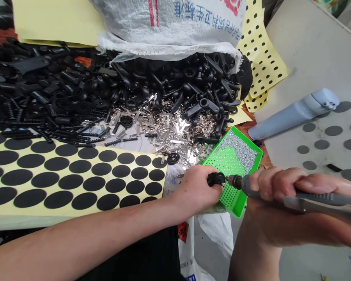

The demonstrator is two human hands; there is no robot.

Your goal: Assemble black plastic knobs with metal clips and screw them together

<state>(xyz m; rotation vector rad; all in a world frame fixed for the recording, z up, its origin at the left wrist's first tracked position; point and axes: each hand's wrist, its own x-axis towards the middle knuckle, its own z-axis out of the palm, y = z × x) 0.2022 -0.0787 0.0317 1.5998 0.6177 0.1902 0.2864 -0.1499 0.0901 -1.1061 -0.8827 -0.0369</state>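
Observation:
My left hand (197, 189) is closed around a small black plastic part (216, 179), most of which its fingers hide. In my right hand (292, 185) is a grey power screwdriver (298, 200), the fingers wrapped round its body. Its tip (231, 179) points left at the black part; whether the two touch, I cannot tell. Both are over a bright green perforated tray (229, 201). Small silvery screws (241, 150) are heaped toward the tray's far right side.
Shiny metal strips (175, 130) lie piled behind the tray, with black plastic parts (61, 86) beyond. A white woven sack (169, 27) stands at the back. Sheets of black round stickers (73, 166) cover the left front. A grey-blue bottle-shaped object (292, 115) lies right.

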